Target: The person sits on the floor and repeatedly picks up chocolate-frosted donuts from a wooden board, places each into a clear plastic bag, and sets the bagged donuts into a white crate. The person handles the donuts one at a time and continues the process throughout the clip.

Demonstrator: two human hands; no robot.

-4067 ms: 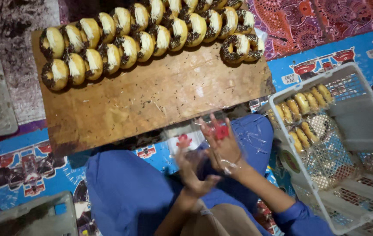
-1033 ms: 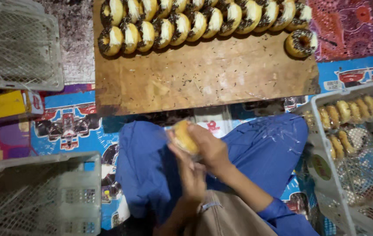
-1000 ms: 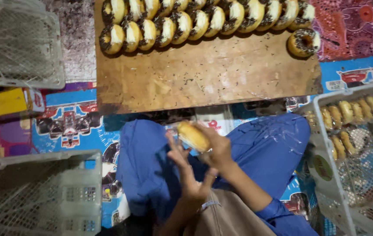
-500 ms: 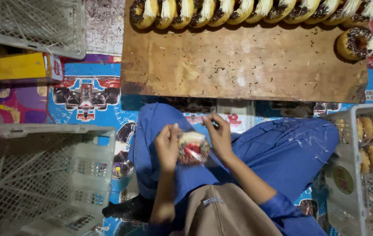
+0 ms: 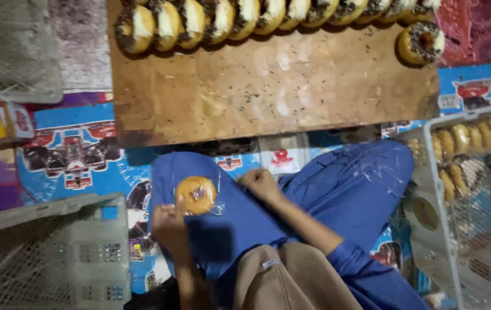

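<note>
Bagging step: left hand fingers pinch the clear plastic wrapper holding a plain doughnut, resting on the blue-trousered lap. Right hand, just right of it, curled closed, empty as far as I can tell. Likely next: drop it in the grey crate below-left of the fingers. Half a second ago both hands held it; now the right has let go.

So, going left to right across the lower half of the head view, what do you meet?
Grey mesh crate → left hand → bagged doughnut → right hand → white crate of packed doughnuts.
</note>
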